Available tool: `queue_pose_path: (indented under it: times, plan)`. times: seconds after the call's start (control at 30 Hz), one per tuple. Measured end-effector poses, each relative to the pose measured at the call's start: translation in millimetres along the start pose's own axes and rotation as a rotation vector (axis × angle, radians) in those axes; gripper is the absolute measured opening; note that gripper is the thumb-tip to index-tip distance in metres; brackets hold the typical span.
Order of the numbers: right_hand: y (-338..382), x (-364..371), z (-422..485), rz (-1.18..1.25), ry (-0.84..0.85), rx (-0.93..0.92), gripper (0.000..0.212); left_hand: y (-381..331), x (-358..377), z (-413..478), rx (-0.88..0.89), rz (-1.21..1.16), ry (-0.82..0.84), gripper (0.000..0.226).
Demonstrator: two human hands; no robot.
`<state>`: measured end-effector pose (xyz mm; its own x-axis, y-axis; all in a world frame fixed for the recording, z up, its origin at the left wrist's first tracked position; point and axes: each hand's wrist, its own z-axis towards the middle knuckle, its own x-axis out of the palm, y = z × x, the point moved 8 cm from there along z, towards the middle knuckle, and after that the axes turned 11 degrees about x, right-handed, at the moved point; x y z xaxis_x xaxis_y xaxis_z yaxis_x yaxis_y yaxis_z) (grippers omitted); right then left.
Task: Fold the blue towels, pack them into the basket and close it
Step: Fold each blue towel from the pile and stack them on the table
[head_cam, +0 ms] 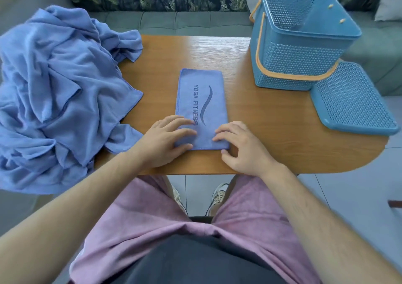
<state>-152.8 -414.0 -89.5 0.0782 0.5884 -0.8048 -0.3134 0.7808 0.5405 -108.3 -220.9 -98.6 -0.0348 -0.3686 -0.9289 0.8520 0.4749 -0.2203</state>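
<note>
A blue towel [202, 101] folded into a long narrow strip, printed "YOGA FITNESS", lies on the wooden table [261, 118] in front of me. My left hand [165, 140] rests flat on its near left corner, fingers straight. My right hand [241, 146] touches its near right corner, fingers slightly bent, thumb on the table. A heap of unfolded blue towels [56, 92] covers the table's left side. The blue plastic basket [298, 37] with orange handles stands open at the far right. Its blue perforated lid [352, 101] lies beside it, nearer to me.
A grey sofa [174, 22] with a leaf-patterned cushion runs behind the table. The table's right end is rounded and the lid overhangs it. My legs and shoes show under the near edge, above a tiled floor [348, 196].
</note>
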Motion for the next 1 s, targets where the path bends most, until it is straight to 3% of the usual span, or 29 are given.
queue_pose_path:
  times: [0.1,0.23,0.43,0.57,0.63,0.8,1.0]
  plan:
    - [-3.9,-1.5,-7.1,0.076,0.023,0.030,0.039,-8.0,-10.5,-19.2,0.064,-0.114,-0.084,0.028]
    - [-8.0,-2.2,-5.2,0.054,-0.012,0.024,0.027,7.4,-9.7,-33.4,-0.076,-0.360,-0.118,0.028]
    - [4.2,-6.2,-15.2,-0.010,-0.095,0.026,0.021,2.8,-12.9,-31.4,-0.091,-0.261,-0.173,0.015]
    - [9.5,-14.4,-27.3,0.080,-0.136,0.126,0.018,-15.0,-21.9,-37.2,-0.096,-0.210,-0.164,0.012]
    - [12.1,-18.8,-33.7,0.150,-0.154,0.150,0.016,-21.6,-23.9,-39.4,-0.180,-0.276,-0.157,0.011]
    - [11.9,-26.5,-24.9,0.271,-0.138,0.219,0.042,-25.9,-41.0,-28.7,-0.323,-0.518,-0.320,0.018]
    - [-0.8,-31.4,14.6,0.376,-0.106,0.417,0.038,-8.1,-54.5,10.3,-0.424,-0.705,-0.375,0.015]
